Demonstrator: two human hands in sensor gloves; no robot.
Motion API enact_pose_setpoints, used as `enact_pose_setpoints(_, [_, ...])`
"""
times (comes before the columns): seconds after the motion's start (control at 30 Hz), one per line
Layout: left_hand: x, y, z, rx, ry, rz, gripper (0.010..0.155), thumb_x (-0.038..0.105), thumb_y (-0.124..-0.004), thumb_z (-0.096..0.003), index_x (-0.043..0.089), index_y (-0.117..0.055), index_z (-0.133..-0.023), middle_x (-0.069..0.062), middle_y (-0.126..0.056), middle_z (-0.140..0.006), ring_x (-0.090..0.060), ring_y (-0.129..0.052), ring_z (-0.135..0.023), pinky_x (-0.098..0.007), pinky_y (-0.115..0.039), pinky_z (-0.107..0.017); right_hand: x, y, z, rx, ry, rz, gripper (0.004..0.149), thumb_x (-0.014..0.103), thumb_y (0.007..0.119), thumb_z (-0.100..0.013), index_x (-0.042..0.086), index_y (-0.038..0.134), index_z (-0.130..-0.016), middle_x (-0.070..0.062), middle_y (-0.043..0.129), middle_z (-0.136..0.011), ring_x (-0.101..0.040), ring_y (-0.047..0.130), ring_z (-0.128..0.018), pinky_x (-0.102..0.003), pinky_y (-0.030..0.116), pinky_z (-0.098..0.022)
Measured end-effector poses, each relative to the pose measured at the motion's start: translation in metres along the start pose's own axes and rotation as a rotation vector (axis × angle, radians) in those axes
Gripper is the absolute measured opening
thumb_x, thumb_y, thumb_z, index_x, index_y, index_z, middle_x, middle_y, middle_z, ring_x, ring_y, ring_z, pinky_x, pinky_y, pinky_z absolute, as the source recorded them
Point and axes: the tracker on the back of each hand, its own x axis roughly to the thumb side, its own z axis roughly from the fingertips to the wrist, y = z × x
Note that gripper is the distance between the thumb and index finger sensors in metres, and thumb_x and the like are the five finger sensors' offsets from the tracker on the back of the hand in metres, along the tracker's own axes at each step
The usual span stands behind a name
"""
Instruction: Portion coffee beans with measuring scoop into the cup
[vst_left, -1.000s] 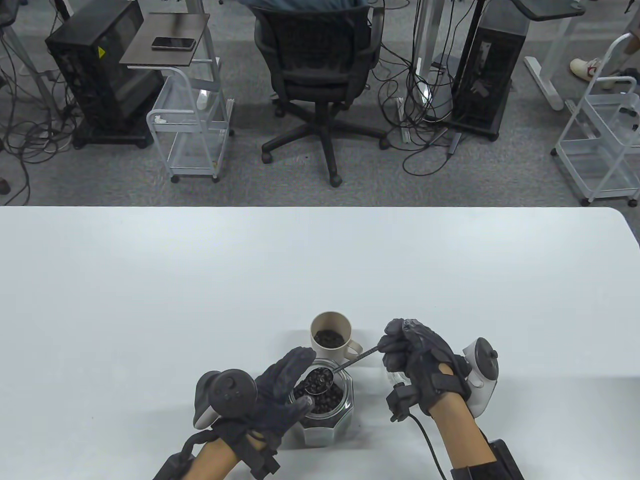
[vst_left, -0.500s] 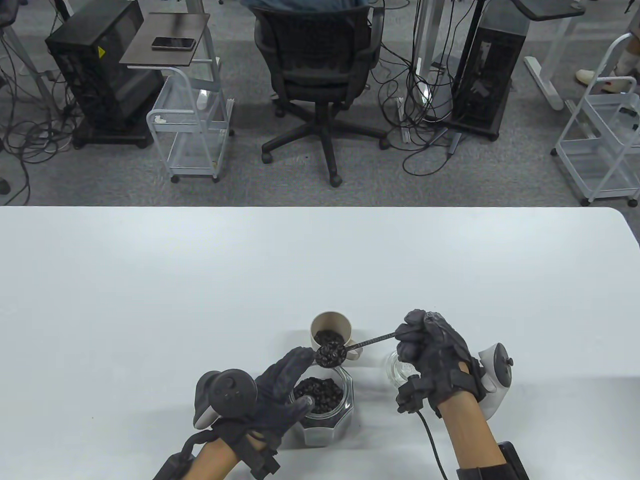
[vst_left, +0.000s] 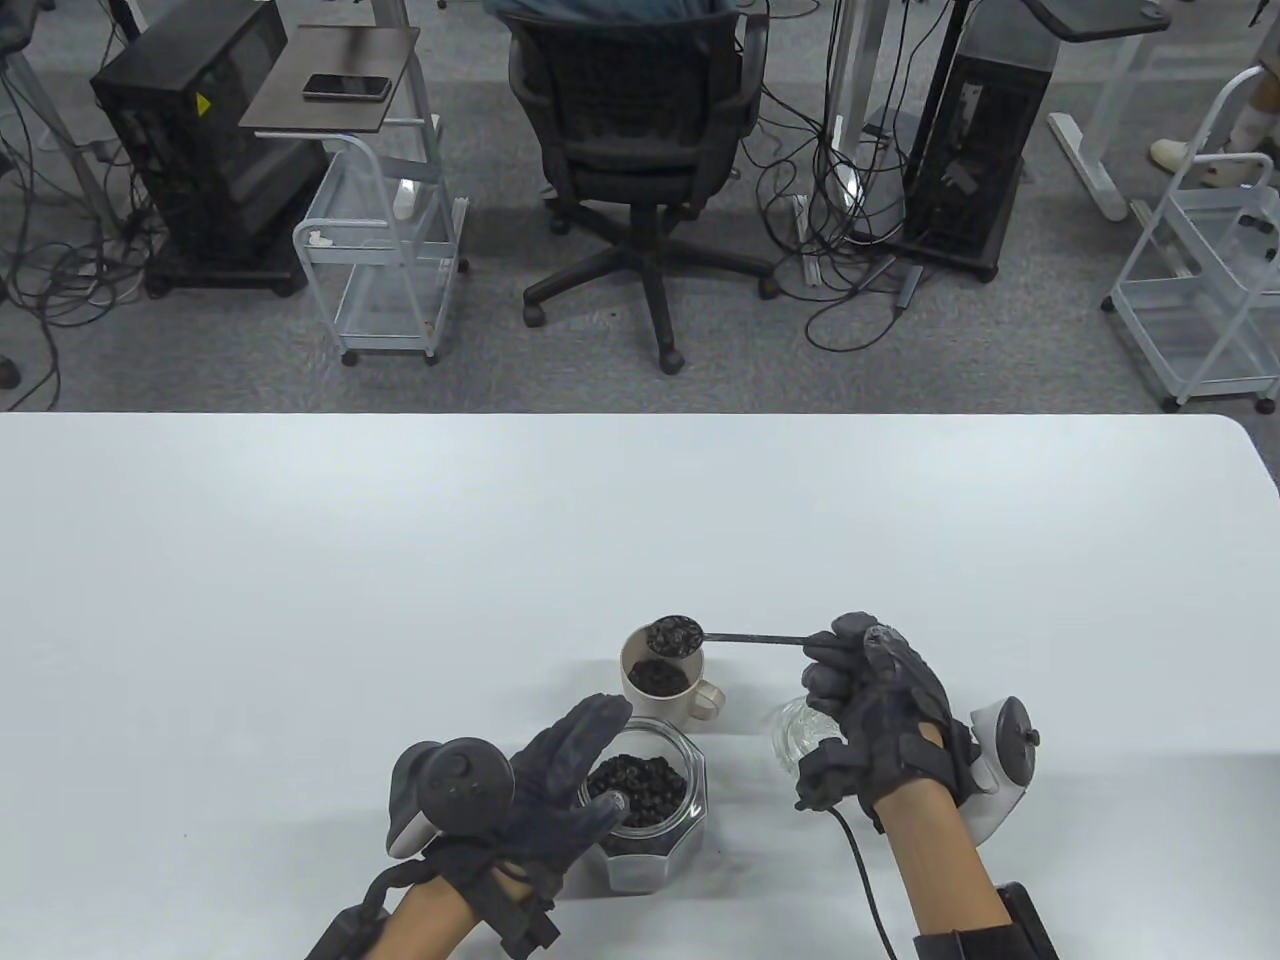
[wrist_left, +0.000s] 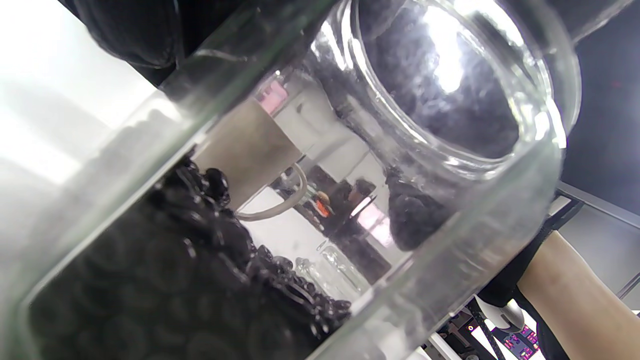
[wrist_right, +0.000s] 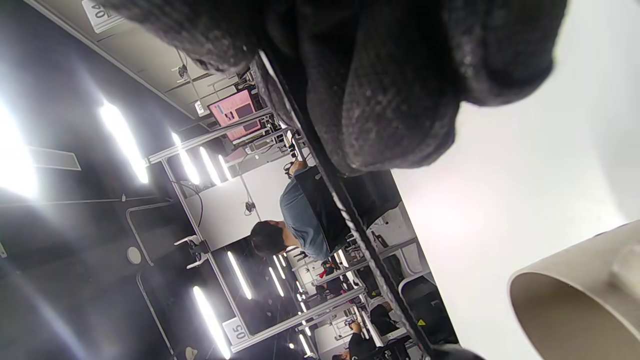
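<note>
Left hand (vst_left: 545, 790) curled around glass jar (vst_left: 655, 815) near table's (vst_left: 300, 600) front edge, fingers along far-left side, thumb over rim; jar open-topped, roughly half full of coffee beans (vst_left: 640, 788). Through jar wall in left wrist view: beans (wrist_left: 165, 270) heaped low, beige cup (wrist_left: 250, 150) behind. Beyond jar, just apart: beige handled cup (vst_left: 662, 682), beans already inside. Measuring scoop (vst_left: 676, 634) level above cup's far rim, bowl heaped with beans, handle running right. Right hand (vst_left: 880, 705) closed in fist around handle end. Under that hand: small clear glass piece (vst_left: 795, 735), lid or dish, cannot tell. Right wrist view: gloved fingers (wrist_right: 400, 100) on dark handle, cup rim (wrist_right: 565, 295) at lower right.
</note>
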Motion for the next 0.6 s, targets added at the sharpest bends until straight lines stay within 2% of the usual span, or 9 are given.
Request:
enact_pose_setpoints(0.17, [0.000,0.000,0.000,0.000,0.000,0.000,0.088,0.075,-0.058,-0.0428,0.027,-0.037,-0.113,-0.016,-0.047,-0.118,-0.052,-0.069,-0.100,-0.068,-0.059,-0.066,0.001,0.005,0.000,0.010,-0.069,0.114,0.044,0.033,0.071,-0.055,0.007,0.073,-0.090,-0.025,0.085,-0.077,-0.042,0.096,-0.052,-0.054,0.075,-0.043])
enact_pose_setpoints(0.33, [0.000,0.000,0.000,0.000,0.000,0.000,0.088,0.075,-0.058,-0.0429,0.027,-0.037,-0.113,-0.016,-0.047,-0.118,-0.052,-0.069,-0.100,-0.068,-0.059,-0.066,0.006,0.020,0.004,0.063,-0.231,0.340,0.044,0.033,0.072,-0.054,0.008,0.075,-0.090,-0.025,0.085,-0.078,-0.045,0.096,-0.055,-0.056,0.075,-0.045])
enact_pose_setpoints(0.53, [0.000,0.000,0.000,-0.001,0.001,0.002,0.088,0.075,-0.058,-0.0428,0.027,-0.037,-0.113,-0.016,-0.047,-0.118,-0.052,-0.069,-0.100,-0.068,-0.059,-0.066,0.017,0.060,0.018,0.364,-0.593,0.818,0.044,0.032,0.076,-0.052,0.013,0.078,-0.091,-0.025,0.085,-0.083,-0.051,0.094,-0.065,-0.061,0.073,-0.049])
enact_pose_setpoints(0.6, [0.000,0.000,0.000,-0.001,0.001,0.001,0.088,0.075,-0.058,-0.0429,0.027,-0.037,-0.113,-0.016,-0.047,-0.118,-0.052,-0.069,-0.100,-0.068,-0.059,-0.066,0.016,0.071,0.025,0.447,-0.670,0.959,0.044,0.033,0.076,-0.052,0.015,0.078,-0.092,-0.024,0.084,-0.085,-0.052,0.092,-0.068,-0.062,0.072,-0.050])
